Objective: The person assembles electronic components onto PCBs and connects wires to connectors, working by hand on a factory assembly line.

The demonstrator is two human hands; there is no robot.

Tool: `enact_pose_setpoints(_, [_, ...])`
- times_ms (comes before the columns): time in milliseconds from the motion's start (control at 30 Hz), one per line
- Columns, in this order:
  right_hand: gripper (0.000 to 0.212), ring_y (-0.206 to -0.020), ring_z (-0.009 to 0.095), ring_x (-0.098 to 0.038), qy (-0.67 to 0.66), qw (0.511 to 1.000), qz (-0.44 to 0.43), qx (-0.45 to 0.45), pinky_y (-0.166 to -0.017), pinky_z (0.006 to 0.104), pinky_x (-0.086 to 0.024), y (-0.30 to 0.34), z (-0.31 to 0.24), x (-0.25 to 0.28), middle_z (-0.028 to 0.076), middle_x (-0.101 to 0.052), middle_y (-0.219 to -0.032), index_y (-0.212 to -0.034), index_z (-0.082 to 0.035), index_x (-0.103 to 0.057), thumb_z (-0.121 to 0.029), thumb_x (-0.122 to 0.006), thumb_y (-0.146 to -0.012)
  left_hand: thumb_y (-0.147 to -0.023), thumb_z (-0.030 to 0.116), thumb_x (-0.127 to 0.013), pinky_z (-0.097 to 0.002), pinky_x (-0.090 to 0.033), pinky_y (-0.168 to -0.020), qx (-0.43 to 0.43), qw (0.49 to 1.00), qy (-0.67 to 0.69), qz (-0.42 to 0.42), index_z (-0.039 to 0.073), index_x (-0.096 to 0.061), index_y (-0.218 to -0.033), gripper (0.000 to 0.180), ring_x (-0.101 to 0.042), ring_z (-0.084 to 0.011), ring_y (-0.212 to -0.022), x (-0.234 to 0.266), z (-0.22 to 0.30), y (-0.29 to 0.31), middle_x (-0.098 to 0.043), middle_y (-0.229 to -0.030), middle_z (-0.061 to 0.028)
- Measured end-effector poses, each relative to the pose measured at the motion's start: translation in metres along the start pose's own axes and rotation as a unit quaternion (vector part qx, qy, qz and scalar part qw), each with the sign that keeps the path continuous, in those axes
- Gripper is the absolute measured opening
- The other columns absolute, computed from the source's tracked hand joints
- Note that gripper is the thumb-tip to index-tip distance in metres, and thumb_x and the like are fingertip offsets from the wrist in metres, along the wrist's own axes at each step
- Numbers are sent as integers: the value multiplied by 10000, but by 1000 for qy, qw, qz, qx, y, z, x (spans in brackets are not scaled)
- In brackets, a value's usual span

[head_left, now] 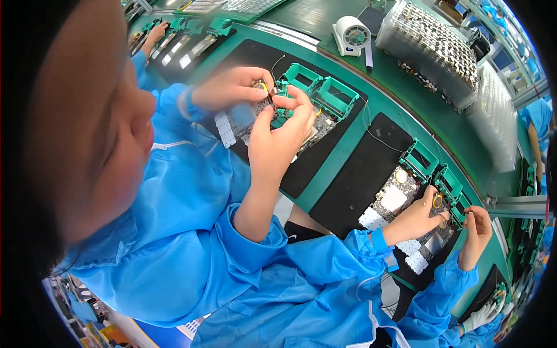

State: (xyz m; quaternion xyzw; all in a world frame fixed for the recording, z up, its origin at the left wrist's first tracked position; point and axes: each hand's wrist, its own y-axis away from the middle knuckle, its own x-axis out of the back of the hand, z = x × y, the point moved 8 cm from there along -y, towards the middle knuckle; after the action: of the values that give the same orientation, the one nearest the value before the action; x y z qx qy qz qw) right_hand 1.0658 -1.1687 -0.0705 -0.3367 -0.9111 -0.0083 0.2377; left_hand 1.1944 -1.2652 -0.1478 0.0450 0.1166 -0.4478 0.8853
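My left hand [413, 219] is curled over a circuit board [434, 240] at the right, thumb and forefinger on either side of a yellow ring [437, 201]. Just past that board's far edge, my right hand [477, 233] is raised with its fingertips pinched. What is in the pinch, if anything, is too small to make out. A green frame [449, 183] is attached at the board's far end. Left of it lies a second board [395, 194] with a white square and its own green frame [420, 158]. Both rest on a black mat [355, 181].
At close left, a co-worker in blue handles another board [245, 116] beside green frames [338, 97]. A white fan [352, 35], stacked clear trays [429, 52] and a metal post [516, 205] stand beyond. A gloved hand [484, 316] shows at lower right.
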Motion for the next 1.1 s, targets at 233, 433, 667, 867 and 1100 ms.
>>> enact_pose_setpoints(233, [110,-679,53,-469,1,1000,18,3,-593,195,-358,0,-1,3,32,-593,-882,-972,-19,-582,-70,-552,-879,-867,283,-575,-396,-444,-755,4,1000,-11,4,-27,-270,-1219,560,-592,-373,-871,0,-2,2,-582,-964,-254])
enact_pose_setpoints(433, [116,-680,57,-461,-20,1000,21,-1,-592,195,-352,0,-4,-3,42,-598,-873,-962,-14,-590,-20,-553,-852,-871,257,-572,-390,-445,-742,16,1000,1,-1,-24,-275,-1190,519,-592,-361,-853,-1,-4,3,-579,-950,-248])
enact_pose_setpoints(667, [114,-679,54,-456,-19,1000,3,-3,-593,192,-345,-1,-3,-9,42,-598,-872,-959,-14,-588,-21,-553,-851,-872,239,-571,-390,-446,-742,0,1000,6,6,-18,-280,-1179,494,-596,-343,-851,1,-3,4,-580,-954,-239])
enact_pose_setpoints(867, [111,-701,60,-472,-16,1000,3,-17,-605,195,-353,0,-1,-11,35,-603,-871,-955,-22,-587,-37,-560,-849,-871,221,-572,-392,-447,-745,1,1000,14,0,2,-286,-1169,468,-598,-341,-859,-1,-2,2,-584,-958,-227])
enact_pose_setpoints(1100, [108,-713,63,-482,-9,1000,10,-24,-607,197,-361,1,-3,-12,34,-607,-876,-948,-22,-590,-41,-562,-846,-865,214,-575,-392,-447,-752,18,1000,4,-1,11,-292,-1140,444,-601,-342,-868,-2,-7,5,-589,-955,-220])
